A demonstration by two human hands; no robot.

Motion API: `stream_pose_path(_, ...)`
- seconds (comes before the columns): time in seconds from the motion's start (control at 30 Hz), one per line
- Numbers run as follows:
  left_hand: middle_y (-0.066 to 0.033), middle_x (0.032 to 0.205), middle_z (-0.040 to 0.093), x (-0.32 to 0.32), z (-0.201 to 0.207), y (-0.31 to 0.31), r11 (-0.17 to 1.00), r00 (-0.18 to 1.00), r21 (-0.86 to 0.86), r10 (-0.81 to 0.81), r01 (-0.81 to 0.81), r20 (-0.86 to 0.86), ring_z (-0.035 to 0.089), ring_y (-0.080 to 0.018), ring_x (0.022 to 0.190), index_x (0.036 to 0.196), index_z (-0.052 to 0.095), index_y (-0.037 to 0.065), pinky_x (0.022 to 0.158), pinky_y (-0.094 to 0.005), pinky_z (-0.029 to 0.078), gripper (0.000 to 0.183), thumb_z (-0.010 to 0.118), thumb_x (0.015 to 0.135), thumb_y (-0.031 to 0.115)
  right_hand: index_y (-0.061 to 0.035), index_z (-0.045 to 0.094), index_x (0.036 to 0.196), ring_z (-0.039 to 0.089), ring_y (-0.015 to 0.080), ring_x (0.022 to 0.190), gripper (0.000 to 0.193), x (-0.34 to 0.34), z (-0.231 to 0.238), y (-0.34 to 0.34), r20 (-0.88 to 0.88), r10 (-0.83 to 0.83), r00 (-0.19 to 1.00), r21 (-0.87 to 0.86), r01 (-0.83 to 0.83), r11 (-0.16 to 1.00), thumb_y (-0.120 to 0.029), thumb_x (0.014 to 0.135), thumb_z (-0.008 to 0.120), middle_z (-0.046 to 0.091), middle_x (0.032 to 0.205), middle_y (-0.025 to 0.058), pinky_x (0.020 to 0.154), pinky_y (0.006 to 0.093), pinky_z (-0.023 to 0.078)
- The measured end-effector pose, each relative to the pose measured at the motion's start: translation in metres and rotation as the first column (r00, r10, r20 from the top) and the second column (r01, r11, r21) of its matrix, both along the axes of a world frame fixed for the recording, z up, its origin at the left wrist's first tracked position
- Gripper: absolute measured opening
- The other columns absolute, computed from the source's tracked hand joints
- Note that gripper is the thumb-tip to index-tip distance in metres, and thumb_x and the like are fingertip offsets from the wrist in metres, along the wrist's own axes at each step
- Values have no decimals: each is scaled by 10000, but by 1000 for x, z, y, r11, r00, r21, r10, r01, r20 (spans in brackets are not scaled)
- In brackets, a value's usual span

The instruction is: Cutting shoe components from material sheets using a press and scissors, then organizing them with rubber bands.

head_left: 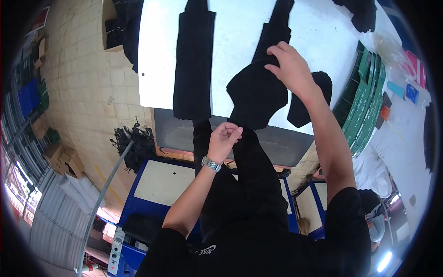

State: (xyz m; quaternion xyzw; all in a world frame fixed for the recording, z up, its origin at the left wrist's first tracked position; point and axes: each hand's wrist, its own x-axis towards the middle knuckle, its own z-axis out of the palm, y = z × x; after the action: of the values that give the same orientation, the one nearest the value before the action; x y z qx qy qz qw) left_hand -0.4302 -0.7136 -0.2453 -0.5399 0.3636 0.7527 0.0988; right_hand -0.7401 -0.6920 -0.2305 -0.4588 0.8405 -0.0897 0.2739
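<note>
On a white tabletop (pixel 157 55) lie several dark cut fabric pieces. My left hand (pixel 225 139), with a metal watch on its wrist, is closed at the near edge of a wide black fabric piece (pixel 258 94). Its thumb and fingertips meet beside that edge; whether they pinch the cloth is hard to make out. Over the far end of the same piece hovers my right hand (pixel 291 69), its thumb and fingers apart. Partly behind my right forearm lies a smaller rounded black piece (pixel 302 108). A long black fabric strip (pixel 194 64) lies to the left.
Green plastic crates (pixel 364 101) stand against the table's right side. Blue-framed machines (pixel 157 184) stand beneath and behind me. A pile of black scraps (pixel 134 143) lies on the tiled floor by a grey pole (pixel 108 182). Another person (pixel 376 226) is at the lower right.
</note>
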Motion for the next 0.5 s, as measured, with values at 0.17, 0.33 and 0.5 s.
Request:
stream_pose_path(0.17,-22,918,703,5,0,-6,998,998,-6,69,-69,-14,674,-93,804,1048,650,28,726,-235,541,246,766,936,215,-36,655,1153,626,314,1061,317,1,0,-2,1,-58,998,43,58,997,-140,874,764,627,1112,125,914,401,525)
stream_pose_path(0.33,-29,935,703,15,-3,-10,996,996,-20,88,-87,12,669,-91,815,1073,647,15,737,-229,542,252,762,940,196,-23,655,1099,629,313,1067,260,0,1,-12,63,-37,997,180,25,983,-119,882,760,647,1091,146,912,416,529)
stream_pose_path(0.5,-33,942,704,11,-7,-14,994,991,-30,98,-101,-92,663,-84,829,1102,650,2,747,-223,536,256,760,938,166,-21,615,986,594,310,944,167,-2,-8,-2,94,-4,996,96,-5,995,-100,886,723,603,960,129,855,418,495)
